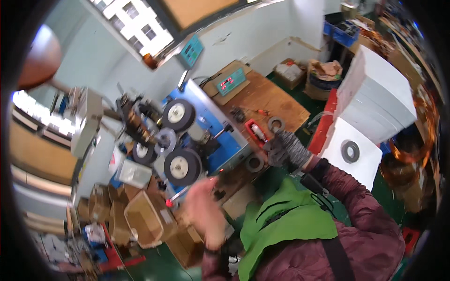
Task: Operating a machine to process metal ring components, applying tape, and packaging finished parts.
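My right hand (283, 149), in a grey knitted glove with dark fingers, is over the right edge of the wooden bench. It is beside a small red tray (256, 133) with a white object in it. A grey ring (276, 117) lies against the far side of the glove; whether the fingers touch it is unclear. Another grey ring (254, 171) lies on the near side of the tray. My bare left hand (204, 208), smeared by motion, is raised in front of the machine (211, 112), which has a blue top and black wheels (192, 167).
A control box with a lit red display (230, 81) stands on the wooden bench (281, 100). Right of me, a third grey ring (344, 151) rests on a white block (370, 164) beside a large white box (379, 98). Cardboard boxes (161, 213) sit at lower left.
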{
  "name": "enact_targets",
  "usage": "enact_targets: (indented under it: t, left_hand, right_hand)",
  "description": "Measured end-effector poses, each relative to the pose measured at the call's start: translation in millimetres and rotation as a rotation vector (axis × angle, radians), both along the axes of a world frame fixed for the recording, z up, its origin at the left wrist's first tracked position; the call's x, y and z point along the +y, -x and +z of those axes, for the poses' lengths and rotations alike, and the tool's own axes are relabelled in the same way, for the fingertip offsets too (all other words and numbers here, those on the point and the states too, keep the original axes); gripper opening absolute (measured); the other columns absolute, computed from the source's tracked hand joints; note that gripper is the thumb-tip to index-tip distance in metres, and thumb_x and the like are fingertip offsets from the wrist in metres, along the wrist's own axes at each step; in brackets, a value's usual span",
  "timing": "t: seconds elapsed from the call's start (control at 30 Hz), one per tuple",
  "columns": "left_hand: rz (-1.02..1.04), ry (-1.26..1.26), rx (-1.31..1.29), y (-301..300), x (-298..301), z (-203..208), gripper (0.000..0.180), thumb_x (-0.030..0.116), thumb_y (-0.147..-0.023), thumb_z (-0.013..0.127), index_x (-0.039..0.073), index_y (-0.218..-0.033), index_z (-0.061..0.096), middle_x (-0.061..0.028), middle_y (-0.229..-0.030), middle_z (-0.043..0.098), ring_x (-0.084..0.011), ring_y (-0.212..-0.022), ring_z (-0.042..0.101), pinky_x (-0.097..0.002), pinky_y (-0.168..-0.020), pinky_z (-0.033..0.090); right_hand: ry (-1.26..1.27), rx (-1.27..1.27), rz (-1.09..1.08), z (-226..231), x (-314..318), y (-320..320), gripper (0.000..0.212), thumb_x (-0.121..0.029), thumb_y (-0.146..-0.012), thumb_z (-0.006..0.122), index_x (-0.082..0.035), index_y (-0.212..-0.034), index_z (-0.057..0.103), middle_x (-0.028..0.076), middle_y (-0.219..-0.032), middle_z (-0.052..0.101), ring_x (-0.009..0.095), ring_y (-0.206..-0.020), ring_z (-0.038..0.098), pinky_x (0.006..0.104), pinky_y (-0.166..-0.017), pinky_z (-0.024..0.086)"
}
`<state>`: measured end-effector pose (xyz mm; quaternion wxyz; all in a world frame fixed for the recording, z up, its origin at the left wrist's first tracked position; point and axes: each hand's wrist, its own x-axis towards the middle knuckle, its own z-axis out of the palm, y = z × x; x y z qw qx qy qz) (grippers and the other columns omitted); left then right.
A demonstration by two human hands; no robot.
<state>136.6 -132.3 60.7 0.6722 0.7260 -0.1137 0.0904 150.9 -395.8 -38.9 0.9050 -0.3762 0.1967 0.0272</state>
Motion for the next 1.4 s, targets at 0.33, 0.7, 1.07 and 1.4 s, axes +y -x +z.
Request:
enact_targets:
  t: [0.33,0.7,1.07,1.4]
  left_hand:
    - [-0.509,0.887,1.104,-13.5,-43.1,-125.8,0.047,0.037,-0.095,0.032,-0.001,-0.115,0.050,-0.0137,-0.112,0.057,-0.0227,-0.105,0.055,-0.0400,-0.093,0.041]
    - [-0.314,0.734,1.155,4.1,-50.1,-140.9,0.032,0.026,-0.092,0.047,-0.001,-0.107,0.053,-0.0079,-0.103,0.060,-0.0202,-0.093,0.059,-0.0386,-0.085,0.047]
    - [-0.044,0.063,0.546,1.1,-61.5,-148.2,0.021,0.014,-0.078,0.066,-0.005,-0.078,0.060,0.0007,-0.073,0.051,-0.0058,-0.068,0.045,-0.0211,-0.059,0.036]
    - [-0.110,0.105,0.779,17.5,-69.7,-190.3,0.032,0.029,-0.088,0.056,0.000,-0.075,0.064,0.0053,-0.065,0.054,-0.0033,-0.058,0.044,-0.0198,-0.053,0.037]
  right_hand:
    - [-0.081,-0.003,0.263,12.9,23.0,-2.3,0.025,-0.038,-0.086,0.057,-0.012,-0.086,0.056,-0.004,-0.073,0.053,0.006,-0.067,0.053,0.0201,-0.058,0.044]
    - [0.001,0.041,0.279,-14.2,9.0,-8.5,0.027,-0.038,-0.086,0.056,-0.013,-0.079,0.055,-0.004,-0.068,0.051,0.006,-0.063,0.050,0.0209,-0.055,0.041]
    - [1.302,-0.229,0.069,-99.6,-48.0,-27.2,0.024,-0.033,-0.085,0.057,-0.008,-0.086,0.058,0.007,-0.072,0.058,0.022,-0.065,0.057,0.0315,-0.062,0.046]
    - [1.599,-0.407,0.661,-81.3,34.6,25.1,0.046,-0.054,-0.076,0.055,-0.011,-0.091,0.058,0.015,-0.084,0.060,0.033,-0.075,0.059,0.0417,-0.065,0.046]
